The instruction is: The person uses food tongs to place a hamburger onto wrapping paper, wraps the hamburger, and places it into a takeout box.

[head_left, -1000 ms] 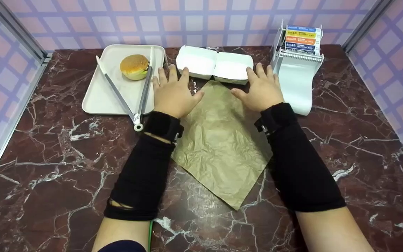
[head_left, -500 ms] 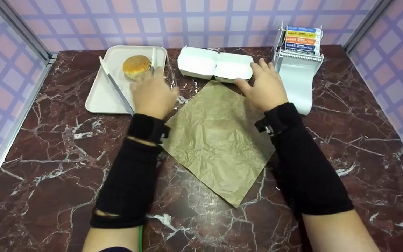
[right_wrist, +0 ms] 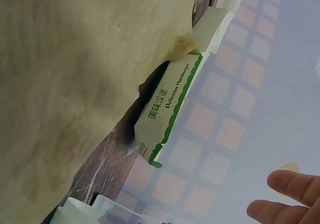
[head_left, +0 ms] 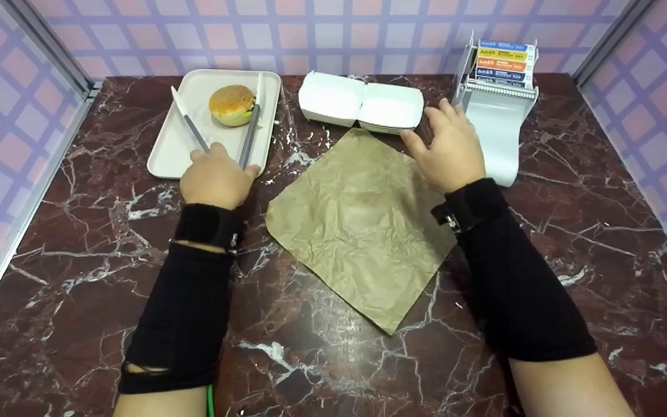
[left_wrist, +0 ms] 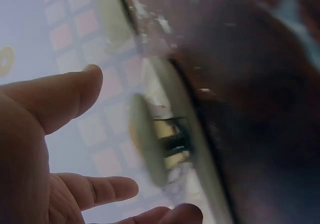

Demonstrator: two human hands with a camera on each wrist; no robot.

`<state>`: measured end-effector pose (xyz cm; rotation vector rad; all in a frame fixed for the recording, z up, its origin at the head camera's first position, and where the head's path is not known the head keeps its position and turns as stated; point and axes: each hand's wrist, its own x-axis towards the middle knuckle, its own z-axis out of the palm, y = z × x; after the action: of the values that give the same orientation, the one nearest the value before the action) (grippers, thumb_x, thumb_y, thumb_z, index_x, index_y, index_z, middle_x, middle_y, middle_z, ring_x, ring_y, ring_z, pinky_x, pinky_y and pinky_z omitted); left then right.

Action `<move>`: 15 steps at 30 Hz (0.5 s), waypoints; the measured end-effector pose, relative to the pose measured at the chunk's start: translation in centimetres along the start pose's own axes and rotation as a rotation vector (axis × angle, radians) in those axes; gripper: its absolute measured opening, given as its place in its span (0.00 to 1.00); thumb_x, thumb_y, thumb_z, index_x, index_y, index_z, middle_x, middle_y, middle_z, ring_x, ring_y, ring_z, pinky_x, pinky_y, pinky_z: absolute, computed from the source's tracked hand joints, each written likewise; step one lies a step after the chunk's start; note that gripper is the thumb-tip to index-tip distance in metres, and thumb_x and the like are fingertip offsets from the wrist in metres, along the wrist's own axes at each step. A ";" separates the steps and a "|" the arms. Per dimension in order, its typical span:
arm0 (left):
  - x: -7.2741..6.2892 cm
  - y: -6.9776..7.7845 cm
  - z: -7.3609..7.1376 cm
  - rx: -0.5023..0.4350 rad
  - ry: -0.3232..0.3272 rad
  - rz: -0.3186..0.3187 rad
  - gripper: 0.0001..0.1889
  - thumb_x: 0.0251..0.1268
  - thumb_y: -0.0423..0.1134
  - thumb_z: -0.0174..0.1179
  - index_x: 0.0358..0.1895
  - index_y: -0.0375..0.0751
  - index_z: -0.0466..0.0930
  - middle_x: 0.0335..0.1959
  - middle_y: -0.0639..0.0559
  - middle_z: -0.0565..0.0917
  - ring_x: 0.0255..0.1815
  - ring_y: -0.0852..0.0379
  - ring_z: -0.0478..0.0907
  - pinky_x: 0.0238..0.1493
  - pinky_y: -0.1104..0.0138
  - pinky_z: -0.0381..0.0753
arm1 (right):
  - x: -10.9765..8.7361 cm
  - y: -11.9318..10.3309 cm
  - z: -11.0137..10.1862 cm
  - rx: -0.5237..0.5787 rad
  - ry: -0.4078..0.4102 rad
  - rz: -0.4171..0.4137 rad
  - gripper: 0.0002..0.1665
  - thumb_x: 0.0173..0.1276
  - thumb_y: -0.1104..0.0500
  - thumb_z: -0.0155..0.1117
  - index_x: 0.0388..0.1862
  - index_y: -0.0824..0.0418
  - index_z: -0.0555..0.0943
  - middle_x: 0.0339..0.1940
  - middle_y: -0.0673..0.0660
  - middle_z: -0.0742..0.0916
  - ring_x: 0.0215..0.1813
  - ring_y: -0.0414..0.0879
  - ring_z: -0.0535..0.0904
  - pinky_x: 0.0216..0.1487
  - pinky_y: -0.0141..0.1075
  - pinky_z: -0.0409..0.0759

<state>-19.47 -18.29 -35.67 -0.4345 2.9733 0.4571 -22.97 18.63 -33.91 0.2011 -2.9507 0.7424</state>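
Note:
My left hand [head_left: 216,176] is over the near edge of a cream tray [head_left: 162,161], covering the hinge end of the tongs [head_left: 250,138]. In the left wrist view its thumb and fingers are spread apart with nothing between them. The tongs' arms spread to either side of a hamburger [head_left: 232,105] on the tray. My right hand [head_left: 452,149] has extended fingers beside the right end of an opened white hamburger box [head_left: 391,107]. Below it, a creased sheet of brown wrapping paper [head_left: 362,231] lies flat, and in the right wrist view the paper [right_wrist: 95,63] fills the left side.
At the back right stands a dispenser [head_left: 498,92] with stacked coloured label strips and a white sheet [head_left: 493,142] hanging toward the front. Checkered walls [head_left: 333,40] enclose the dark marble tabletop [head_left: 79,313] at the back and sides.
My left hand has moved left and toward me, from beside the box over to the tongs' hinge. The right hand has shifted slightly right, staying near the box.

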 end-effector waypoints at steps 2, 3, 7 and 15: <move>0.3 -0.3 0.3 -0.019 -0.009 -0.003 0.46 0.72 0.66 0.58 0.73 0.27 0.63 0.63 0.22 0.73 0.57 0.26 0.81 0.55 0.38 0.83 | 0.0 0.1 0.2 -0.005 0.009 -0.007 0.46 0.80 0.34 0.54 0.81 0.64 0.65 0.87 0.65 0.59 0.89 0.64 0.47 0.89 0.57 0.43; 0.4 -0.5 0.5 -0.028 -0.013 -0.004 0.45 0.72 0.65 0.58 0.73 0.26 0.64 0.63 0.22 0.73 0.58 0.26 0.80 0.56 0.38 0.83 | 0.0 0.1 0.2 -0.005 0.012 -0.011 0.45 0.80 0.34 0.54 0.81 0.65 0.66 0.87 0.66 0.59 0.88 0.65 0.48 0.89 0.57 0.43; 0.9 -1.0 0.9 -0.069 -0.020 0.000 0.44 0.72 0.63 0.60 0.73 0.26 0.63 0.63 0.21 0.74 0.61 0.25 0.78 0.61 0.37 0.80 | -0.1 0.2 0.4 -0.011 0.019 -0.024 0.44 0.80 0.35 0.55 0.80 0.64 0.67 0.87 0.67 0.60 0.88 0.66 0.48 0.89 0.58 0.44; 1.2 -1.3 0.9 -0.106 -0.041 0.036 0.37 0.70 0.53 0.66 0.67 0.24 0.69 0.60 0.23 0.79 0.60 0.27 0.80 0.65 0.39 0.79 | 0.0 0.1 0.8 -0.038 0.006 -0.039 0.45 0.80 0.36 0.55 0.80 0.67 0.66 0.86 0.68 0.60 0.88 0.68 0.49 0.88 0.59 0.44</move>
<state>-20.21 -19.54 -37.10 -0.3770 2.9314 0.6225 -23.00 18.34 -34.64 0.2519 -2.9432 0.6800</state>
